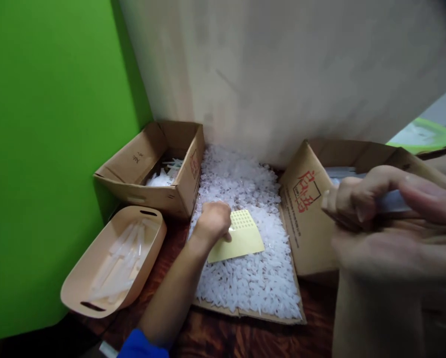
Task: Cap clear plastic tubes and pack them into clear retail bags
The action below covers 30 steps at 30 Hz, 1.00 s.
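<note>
A yellow sheet of small stickers point(241, 243) lies tilted on a layer of small white translucent plastic pieces point(248, 288). My left hand point(215, 219), below a blue sleeve, is closed at the sheet's left side, with the thumb over it and the other fingers curled. Close to the camera at the right, my right hand point(383, 248) is large and blurred. Its fingers are curled, in front of the right cardboard box point(312, 214). A pale bluish patch shows between the fingers; whether it is held or lies behind, I cannot tell.
A flattened cardboard tray point(228, 309) bears the white pieces. At left, a cardboard box point(133, 154) holds white pieces, and a beige plastic basket point(77, 268) holds clear tubes or packets. A green panel point(51, 124) and a pale wall point(263, 74) stand behind the dark reddish table point(215, 335).
</note>
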Each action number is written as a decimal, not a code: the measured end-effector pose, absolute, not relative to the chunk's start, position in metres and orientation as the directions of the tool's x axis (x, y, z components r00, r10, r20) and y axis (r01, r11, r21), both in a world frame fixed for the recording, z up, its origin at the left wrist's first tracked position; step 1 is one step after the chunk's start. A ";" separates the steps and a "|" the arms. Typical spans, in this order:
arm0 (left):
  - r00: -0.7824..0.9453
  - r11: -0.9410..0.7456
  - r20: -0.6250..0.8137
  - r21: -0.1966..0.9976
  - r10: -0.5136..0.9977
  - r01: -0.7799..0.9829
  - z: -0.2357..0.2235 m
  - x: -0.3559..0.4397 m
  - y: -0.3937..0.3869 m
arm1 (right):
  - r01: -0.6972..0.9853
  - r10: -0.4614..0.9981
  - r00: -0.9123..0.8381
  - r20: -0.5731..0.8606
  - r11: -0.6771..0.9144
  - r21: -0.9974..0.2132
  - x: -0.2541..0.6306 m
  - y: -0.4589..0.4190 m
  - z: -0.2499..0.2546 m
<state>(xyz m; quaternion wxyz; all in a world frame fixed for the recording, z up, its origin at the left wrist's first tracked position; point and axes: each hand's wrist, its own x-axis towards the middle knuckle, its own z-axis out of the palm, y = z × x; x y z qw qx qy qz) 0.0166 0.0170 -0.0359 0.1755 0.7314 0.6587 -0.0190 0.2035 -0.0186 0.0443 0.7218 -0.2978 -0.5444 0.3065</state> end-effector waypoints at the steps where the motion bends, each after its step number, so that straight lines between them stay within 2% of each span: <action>1: 0.136 -0.076 -0.258 0.230 0.957 0.970 -0.038 0.019 0.018 | -0.149 0.764 0.248 0.595 0.637 -0.756 0.200 -0.019 0.043; 8: 0.199 -0.162 -0.121 0.260 0.973 0.952 -0.022 0.008 0.000 | -0.167 0.750 0.273 0.603 0.654 -0.738 0.184 -0.017 0.043; 10: 0.214 -0.179 -0.090 0.296 0.973 0.938 -0.019 0.000 0.000 | -0.144 0.800 0.256 0.542 0.586 -0.797 0.184 -0.015 0.040; 13: 0.241 -0.200 -0.069 0.367 0.968 0.908 -0.020 -0.012 0.014 | -0.019 0.893 0.140 0.428 0.435 -0.900 0.183 -0.009 0.031; 15: 0.241 -0.219 0.008 0.450 0.971 0.866 -0.020 -0.018 0.025 | 0.019 0.921 0.070 0.384 0.383 -0.923 0.180 -0.006 0.023; 17: 0.162 -0.231 0.166 0.635 0.973 0.737 -0.018 -0.020 0.033 | -0.006 0.928 0.057 0.369 0.370 -0.929 0.177 -0.002 0.015; 19: 0.011 -0.242 0.270 0.845 0.963 0.477 -0.014 -0.017 0.036 | 0.005 0.937 0.040 0.347 0.347 -0.938 0.176 0.004 0.008; 20: -0.059 -0.255 0.289 0.909 0.955 0.331 -0.011 -0.014 0.035 | 0.031 0.946 0.025 0.324 0.323 -0.946 0.176 0.008 0.005; 23: -0.167 -0.313 0.317 0.948 0.934 0.049 -0.003 -0.003 0.030 | 0.067 0.967 0.035 0.253 0.251 -0.966 0.178 0.015 0.000; 26: -0.152 -0.327 0.322 0.945 0.934 -0.009 0.002 0.011 0.024 | -0.132 0.979 -0.111 0.169 0.154 -0.979 0.176 0.015 -0.004; 28: -0.147 -0.335 0.339 0.941 0.929 0.050 0.001 0.018 0.021 | -0.295 0.956 -0.256 0.145 0.066 -0.953 0.172 0.014 -0.007; 30: -0.171 -0.387 0.407 0.911 0.897 0.143 0.000 0.021 0.020 | -0.403 0.953 -0.258 0.157 0.041 -0.914 0.167 0.013 -0.011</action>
